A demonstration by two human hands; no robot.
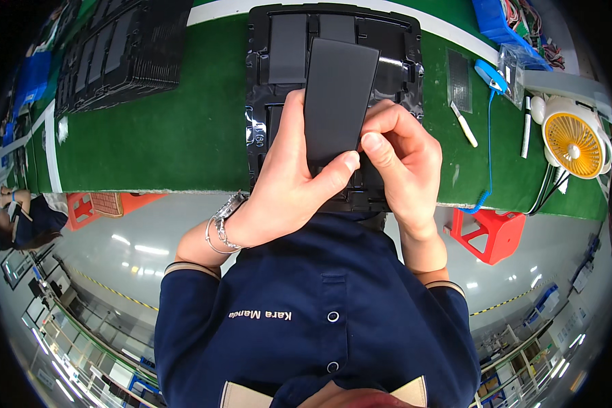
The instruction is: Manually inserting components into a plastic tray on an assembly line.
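A flat, dark grey rectangular panel (340,95) is tilted up over a black moulded plastic tray (398,102). My left hand (299,177) grips it, with the thumb across its lower edge and the fingers along its left side and behind. Close against the lower right edge is my right hand (404,156), thumb and forefinger pinched together. Whether they hold that edge or something thin at it is too small to make out. Two similar dark panels, a left one (288,51) and a right one (336,28), lie in the tray's far compartments.
Stacked black trays (126,58) stand at the left of the green table mat (204,136). To the right lie a white-handled tool (464,126), a blue clip (489,75) on a coiled cord, and a yellow-white fan (573,144). A blue bin (496,27) sits beyond. Red stools (493,234) stand below.
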